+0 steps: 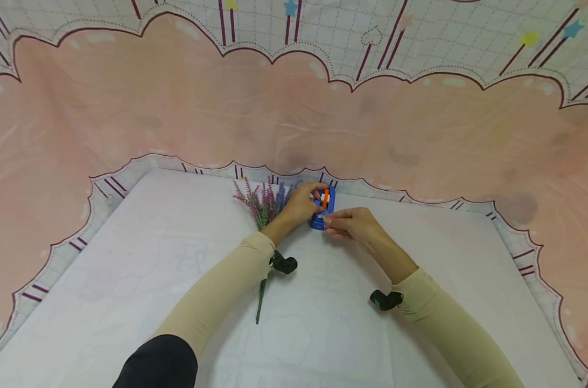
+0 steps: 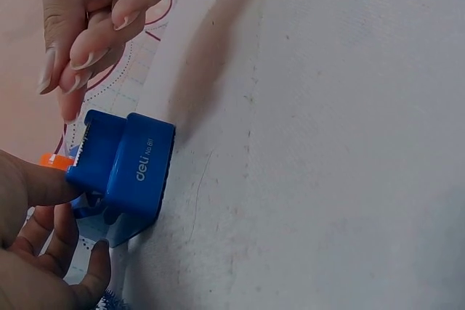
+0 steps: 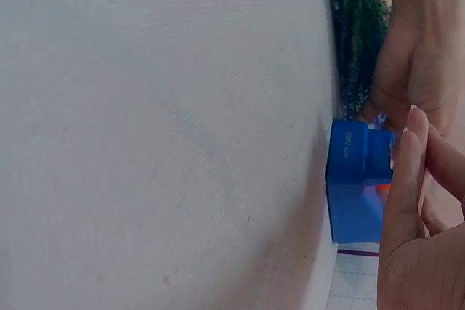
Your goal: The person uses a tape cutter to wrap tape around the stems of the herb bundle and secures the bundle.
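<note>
A blue tape dispenser (image 1: 330, 200) with an orange core stands near the far edge of the white-covered table. My left hand (image 1: 301, 205) grips it. In the left wrist view, the left thumb (image 2: 47, 183) lies by the toothed cutter and the other fingers reach round the side. My right hand (image 1: 357, 226) is at the dispenser's near end. Its thumb and fingertips (image 3: 412, 132) come together close to the cutter; whether clear tape lies between them cannot be made out. Beside the left forearm lies a bunch of artificial lavender (image 1: 262, 207), partly hidden under that arm.
A white sheet (image 1: 177, 253) covers the table, and a scalloped patterned cloth (image 1: 112, 186) shows round its edges. Farther back hangs or lies a peach-coloured cloth (image 1: 255, 113). The lavender's green stem (image 1: 261, 302) points toward the near side.
</note>
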{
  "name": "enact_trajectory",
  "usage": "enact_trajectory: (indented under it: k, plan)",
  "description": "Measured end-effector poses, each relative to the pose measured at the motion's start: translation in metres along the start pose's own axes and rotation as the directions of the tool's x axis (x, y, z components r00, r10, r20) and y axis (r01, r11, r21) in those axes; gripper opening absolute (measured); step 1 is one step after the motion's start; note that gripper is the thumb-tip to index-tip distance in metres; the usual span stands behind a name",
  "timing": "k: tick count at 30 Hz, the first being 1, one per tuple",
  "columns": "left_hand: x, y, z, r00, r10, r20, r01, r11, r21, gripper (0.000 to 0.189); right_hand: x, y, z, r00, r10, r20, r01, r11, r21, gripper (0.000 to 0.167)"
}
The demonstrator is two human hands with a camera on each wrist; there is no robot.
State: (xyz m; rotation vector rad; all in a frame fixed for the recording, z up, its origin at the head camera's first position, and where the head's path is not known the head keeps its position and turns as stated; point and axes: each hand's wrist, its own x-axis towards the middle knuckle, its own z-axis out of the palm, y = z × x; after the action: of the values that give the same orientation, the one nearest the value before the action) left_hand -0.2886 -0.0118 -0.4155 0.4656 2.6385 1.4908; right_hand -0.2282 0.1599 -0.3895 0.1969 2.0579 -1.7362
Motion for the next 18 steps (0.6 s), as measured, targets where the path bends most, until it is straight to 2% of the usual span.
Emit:
enact_trajectory:
  k: [9,18]
  plan:
    - [0.0011,-0.0003,0.0005,1.000,0.007,0.004,-0.007,1.000,-0.009,0.058,-0.0021,0.0036,0.0006,0.999,0.016,0.043,-0.019,0.997,0.074,0.036]
    - [0.0016,-0.0019,-0.0005,0.999,-0.007,0.031,0.007,1.000,-0.016,0.059,-0.0025,0.0082,0.0011,0.998,0.033,0.051,-0.037,0.995,0.089,0.037]
